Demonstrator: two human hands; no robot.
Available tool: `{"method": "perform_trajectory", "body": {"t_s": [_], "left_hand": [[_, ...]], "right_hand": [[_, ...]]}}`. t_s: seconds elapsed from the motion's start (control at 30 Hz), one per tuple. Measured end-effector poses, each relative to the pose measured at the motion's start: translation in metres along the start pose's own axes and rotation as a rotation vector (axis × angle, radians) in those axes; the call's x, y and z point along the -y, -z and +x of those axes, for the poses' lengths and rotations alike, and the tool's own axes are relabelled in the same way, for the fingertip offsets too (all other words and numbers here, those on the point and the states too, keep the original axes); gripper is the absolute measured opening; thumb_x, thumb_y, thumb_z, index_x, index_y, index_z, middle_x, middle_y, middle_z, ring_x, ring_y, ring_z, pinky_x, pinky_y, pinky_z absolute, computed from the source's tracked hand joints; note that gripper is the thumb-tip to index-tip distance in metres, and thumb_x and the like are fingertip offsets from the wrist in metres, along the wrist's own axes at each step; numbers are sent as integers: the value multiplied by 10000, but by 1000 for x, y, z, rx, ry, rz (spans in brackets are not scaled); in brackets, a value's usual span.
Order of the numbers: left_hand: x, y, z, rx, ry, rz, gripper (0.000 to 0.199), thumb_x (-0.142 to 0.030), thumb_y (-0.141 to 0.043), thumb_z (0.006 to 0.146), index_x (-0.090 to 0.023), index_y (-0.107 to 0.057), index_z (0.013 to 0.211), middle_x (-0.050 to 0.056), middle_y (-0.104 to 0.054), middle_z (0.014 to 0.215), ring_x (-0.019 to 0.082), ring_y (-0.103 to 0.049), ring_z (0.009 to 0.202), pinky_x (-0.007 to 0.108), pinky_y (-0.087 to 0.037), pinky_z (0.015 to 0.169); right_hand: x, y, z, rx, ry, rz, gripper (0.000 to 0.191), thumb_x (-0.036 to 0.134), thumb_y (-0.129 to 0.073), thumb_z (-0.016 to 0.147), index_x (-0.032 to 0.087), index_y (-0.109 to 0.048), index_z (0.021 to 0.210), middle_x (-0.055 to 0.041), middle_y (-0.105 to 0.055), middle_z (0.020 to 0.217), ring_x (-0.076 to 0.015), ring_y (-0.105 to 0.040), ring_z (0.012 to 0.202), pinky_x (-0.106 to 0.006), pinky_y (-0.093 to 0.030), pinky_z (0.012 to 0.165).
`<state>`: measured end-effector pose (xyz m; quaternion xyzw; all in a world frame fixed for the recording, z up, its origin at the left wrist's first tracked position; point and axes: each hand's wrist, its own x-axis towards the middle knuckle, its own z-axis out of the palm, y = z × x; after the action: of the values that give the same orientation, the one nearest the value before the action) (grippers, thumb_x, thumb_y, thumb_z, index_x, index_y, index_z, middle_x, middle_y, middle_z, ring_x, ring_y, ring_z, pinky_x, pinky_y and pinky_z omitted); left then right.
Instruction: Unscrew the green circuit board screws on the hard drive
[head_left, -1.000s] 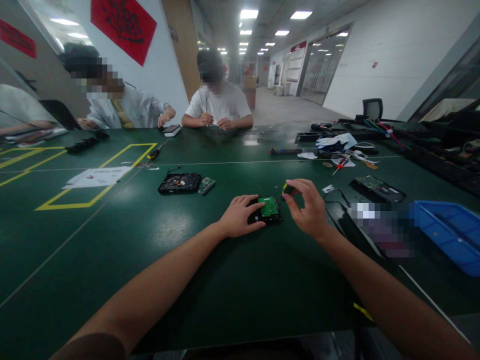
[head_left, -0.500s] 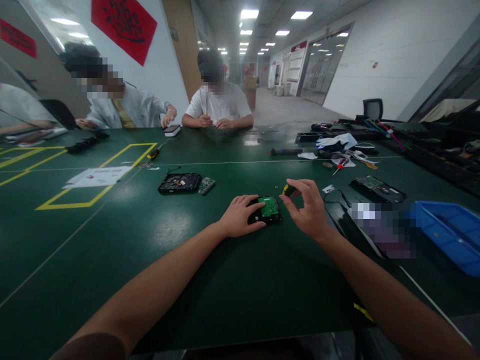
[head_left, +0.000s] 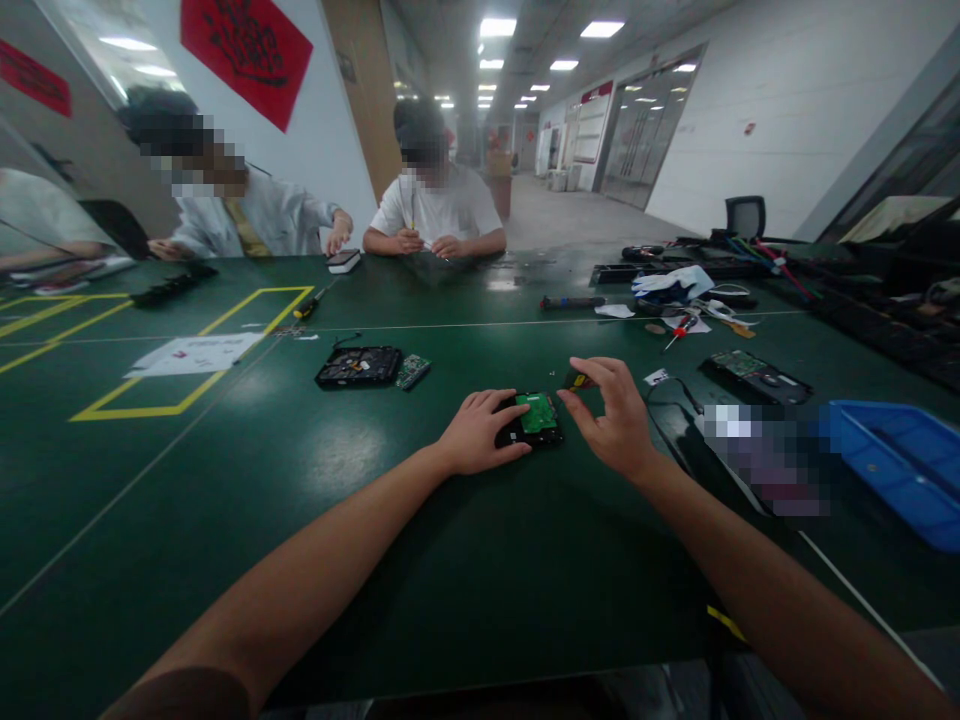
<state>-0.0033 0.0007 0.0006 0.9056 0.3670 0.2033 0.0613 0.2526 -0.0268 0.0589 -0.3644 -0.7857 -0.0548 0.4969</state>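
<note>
A hard drive (head_left: 550, 434) lies on the green table with its green circuit board facing up. My left hand (head_left: 484, 432) holds it from the left, thumb along the near edge and fingers over its far side. Just right of the drive, my right hand (head_left: 616, 415) pinches a small black and yellow screwdriver (head_left: 577, 380) by its handle, between thumb and fingertips. The screwdriver's shaft and tip cannot be made out. A tiny screw-like speck (head_left: 552, 373) lies on the table beyond the drive.
An opened drive (head_left: 358, 367) and a loose circuit board (head_left: 413, 372) lie at left. On the right are another drive (head_left: 756, 377), a blue bin (head_left: 900, 470), a red screwdriver (head_left: 680, 331) and gloves (head_left: 673, 284). Two people (head_left: 442, 205) (head_left: 277, 215) sit across the table.
The screwdriver handle has turned slightly in my right fingers, and its yellow marking shows differently. My left hand and the drive stay in place.
</note>
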Motion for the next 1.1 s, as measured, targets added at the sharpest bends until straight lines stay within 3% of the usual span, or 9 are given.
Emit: {"method": "perform_trajectory", "body": {"t_s": [0.23, 0.43, 0.6, 0.9, 1.1], "left_hand": [[-1, 2, 0, 2, -1, -5, 728, -668, -623, 897, -315, -493, 1520, 112, -427, 1580, 368, -426, 1421, 589, -332, 1183], [-1, 2, 0, 0, 4, -9, 721, -664, -625, 898, -307, -504, 1512, 114, -432, 1576, 373, -430, 1416, 590, -334, 1182], [0, 1, 0, 2, -4, 7, 721, -675, -606, 904, -303, -502, 1513, 116, -426, 1581, 368, -425, 1424, 587, -334, 1181], [0, 1, 0, 9, 5, 7, 729, -681, -613, 897, -312, -499, 1516, 110, -424, 1585, 365, -419, 1430, 585, -327, 1186], [0, 1, 0, -2, -6, 8, 721, -671, -611, 902, -301, -504, 1512, 117, -431, 1575, 365, -427, 1421, 578, -335, 1179]], "right_hand": [[0, -1, -1, 38, -34, 43, 534, 162, -580, 967, 316, -448, 1461, -105, -600, 1324, -270, -645, 1064, -516, -581, 916], [2, 1, 2, -18, 2, 41, 441, 170, -653, 937, 310, -534, 1337, -88, -592, 1183, -259, -621, 1033, -471, -595, 861], [1, 0, 0, -14, -33, 19, 481, 183, -626, 959, 287, -495, 1411, -104, -619, 1248, -254, -654, 995, -472, -590, 863], [4, 3, 2, -34, -12, -20, 470, 208, -681, 939, 318, -545, 1376, -87, -601, 1155, -249, -645, 941, -471, -588, 822], [2, 1, 1, 23, -21, 32, 525, 169, -612, 959, 310, -483, 1448, -103, -603, 1263, -265, -644, 1027, -488, -580, 884]]}}
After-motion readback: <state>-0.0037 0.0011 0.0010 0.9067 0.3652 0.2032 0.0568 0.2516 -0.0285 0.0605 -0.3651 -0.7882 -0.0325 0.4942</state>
